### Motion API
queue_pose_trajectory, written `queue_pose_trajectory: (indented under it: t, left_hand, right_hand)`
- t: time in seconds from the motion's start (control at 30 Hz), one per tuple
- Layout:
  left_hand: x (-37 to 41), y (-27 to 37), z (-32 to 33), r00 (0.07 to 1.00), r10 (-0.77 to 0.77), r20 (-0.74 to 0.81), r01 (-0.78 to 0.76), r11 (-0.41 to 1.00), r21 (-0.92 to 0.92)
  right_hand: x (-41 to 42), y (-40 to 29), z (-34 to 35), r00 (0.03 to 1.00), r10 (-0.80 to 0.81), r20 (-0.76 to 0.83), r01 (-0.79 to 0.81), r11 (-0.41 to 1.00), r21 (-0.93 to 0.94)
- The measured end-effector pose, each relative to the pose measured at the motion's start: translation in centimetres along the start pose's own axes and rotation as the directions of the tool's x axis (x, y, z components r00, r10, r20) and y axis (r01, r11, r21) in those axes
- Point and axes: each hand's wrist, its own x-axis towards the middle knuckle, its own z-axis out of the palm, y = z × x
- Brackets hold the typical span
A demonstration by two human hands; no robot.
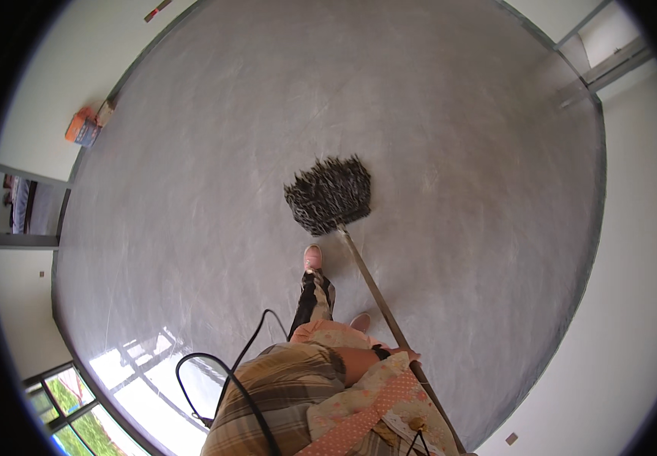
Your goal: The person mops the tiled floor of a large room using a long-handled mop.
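Note:
A long mop handle (375, 290) slants from the bottom edge up to a mop head (331, 194) of dark, shaggy strands. The strands lie fanned out on the grey floor in front of my feet. My left hand (403, 355), with a black band at the wrist, is closed around the lower part of the handle, beside my floral apron (357, 407). My right hand is out of view; the handle runs on past the apron to the bottom edge. One pink shoe (313, 257) stands just behind the mop head, and the other is partly hidden by my clothing.
Smooth grey floor (220, 142) reaches to pale walls with a dark skirting. An orange and blue container (83, 127) stands by the left wall. A doorway (38, 208) opens farther down that side, and a window (75, 407) is at lower left. A black cable (249, 393) loops beside me.

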Motion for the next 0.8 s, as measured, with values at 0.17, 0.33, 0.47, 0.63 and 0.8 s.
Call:
queue_pose_trajectory:
  t: [0.17,0.33,0.47,0.63,0.8]
  left_hand:
    - [-4.4,5.3,5.3,0.98,0.033,-0.196,-0.137,0.825,-0.549]
    - [-9.3,8.5,7.0,0.975,0.209,-0.078,-0.218,0.821,-0.527]
    - [-12.0,13.7,9.9,0.887,0.452,0.096,-0.246,0.637,-0.731]
    - [-22.5,19.6,2.4,0.823,0.562,-0.09,-0.419,0.492,-0.763]
    - [-17.9,25.6,1.3,0.633,0.718,-0.29,-0.704,0.379,-0.6]
  right_hand:
    - [-1.5,1.2,-5.2,0.938,0.059,-0.343,-0.154,0.954,-0.258]
    - [-3.7,-1.3,-13.8,0.835,-0.151,-0.53,-0.039,0.943,-0.33]
    - [-5.3,-3.5,-27.0,0.674,-0.259,-0.692,-0.165,0.86,-0.482]
    - [-8.4,-16.6,-37.6,0.592,-0.506,-0.627,-0.146,0.698,-0.701]
    - [-0.7,-19.0,-45.3,0.596,-0.53,-0.603,-0.008,0.747,-0.665]
